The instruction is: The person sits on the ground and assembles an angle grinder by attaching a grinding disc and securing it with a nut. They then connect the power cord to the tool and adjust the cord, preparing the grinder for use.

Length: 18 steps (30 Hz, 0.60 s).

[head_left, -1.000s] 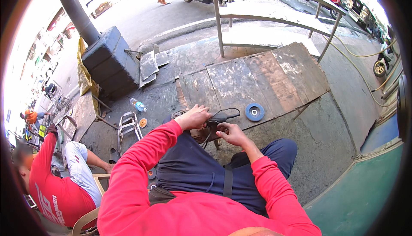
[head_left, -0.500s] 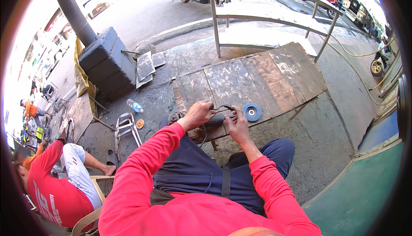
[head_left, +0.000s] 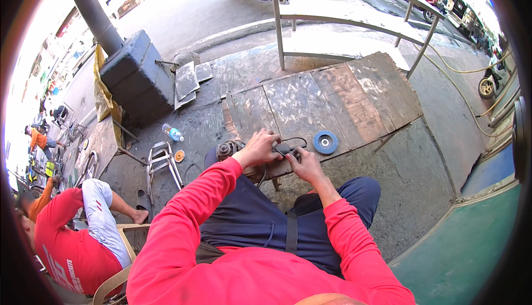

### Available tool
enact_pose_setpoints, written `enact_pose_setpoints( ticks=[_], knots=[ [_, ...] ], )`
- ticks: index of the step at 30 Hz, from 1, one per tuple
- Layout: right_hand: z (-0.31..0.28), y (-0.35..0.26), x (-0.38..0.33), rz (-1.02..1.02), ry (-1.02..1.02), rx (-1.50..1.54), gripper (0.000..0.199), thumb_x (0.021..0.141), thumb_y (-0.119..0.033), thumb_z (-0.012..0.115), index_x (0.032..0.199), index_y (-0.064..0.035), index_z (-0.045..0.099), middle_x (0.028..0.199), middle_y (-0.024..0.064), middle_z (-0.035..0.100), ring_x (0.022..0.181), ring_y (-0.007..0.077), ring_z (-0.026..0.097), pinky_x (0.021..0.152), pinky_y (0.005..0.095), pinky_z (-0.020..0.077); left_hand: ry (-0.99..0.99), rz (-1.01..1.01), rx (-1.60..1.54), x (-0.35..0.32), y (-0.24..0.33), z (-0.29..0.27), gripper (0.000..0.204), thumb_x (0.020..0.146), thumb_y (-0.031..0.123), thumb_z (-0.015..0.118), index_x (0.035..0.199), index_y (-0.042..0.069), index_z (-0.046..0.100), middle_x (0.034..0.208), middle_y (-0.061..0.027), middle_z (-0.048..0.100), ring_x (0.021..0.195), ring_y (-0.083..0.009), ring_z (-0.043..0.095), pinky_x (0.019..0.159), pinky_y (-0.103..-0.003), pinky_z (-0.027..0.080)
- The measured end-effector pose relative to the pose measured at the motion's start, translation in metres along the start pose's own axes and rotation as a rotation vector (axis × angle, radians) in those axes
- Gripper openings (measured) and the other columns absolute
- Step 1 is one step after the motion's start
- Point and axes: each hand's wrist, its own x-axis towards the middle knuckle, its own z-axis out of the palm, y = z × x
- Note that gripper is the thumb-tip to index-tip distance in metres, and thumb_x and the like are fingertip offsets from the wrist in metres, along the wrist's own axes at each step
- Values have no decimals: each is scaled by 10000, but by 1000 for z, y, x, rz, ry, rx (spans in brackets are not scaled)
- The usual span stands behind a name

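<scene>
Over the bench's near edge, my left hand (head_left: 259,148) is closed with its fingertips on a small dark part (head_left: 284,148). My right hand (head_left: 306,166) pinches the same part from the other side. A thin black cord (head_left: 298,139) loops up beside the fingers. Left of my left hand lies the metal head of what looks like an angle grinder (head_left: 226,150); my hand hides much of the rest, and I cannot tell whether the dark part joins it. A blue flap disc (head_left: 325,142) rests flat on the wooden bench (head_left: 299,105), just right of my hands.
Left of the bench are a metal frame (head_left: 162,166), an orange disc (head_left: 179,156) and a plastic bottle (head_left: 174,133). A person in red (head_left: 75,238) sits at lower left. A metal rack (head_left: 343,22) stands beyond the bench; a green panel (head_left: 460,249) is at right.
My hands have come closer together, the right one moving slightly left and down. The dark part now shows between the fingertips, and the dark cylinder seen earlier below them is mostly covered.
</scene>
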Motion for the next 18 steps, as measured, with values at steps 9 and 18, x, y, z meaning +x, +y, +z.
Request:
enact_pose_setpoints(
  ticks=[9,18],
  knots=[
    [-5,8,0,10,-201,-158,471,855,-447,681,911,21,683,674,208,643,632,337,650,603,416,487,-396,-400,375,-8,-15,0,970,506,782,748,1096,15,682,1110,-184,680,1101,-384,610,966,-507,421],
    [-9,18,8,176,-153,266,412,931,-368,643,763,8,632,568,37,560,460,89,531,436,272,410,-293,-420,468,7,-9,35,655,505,460,878,987,46,716,998,-148,693,986,-320,633,846,-454,451]
  ],
)
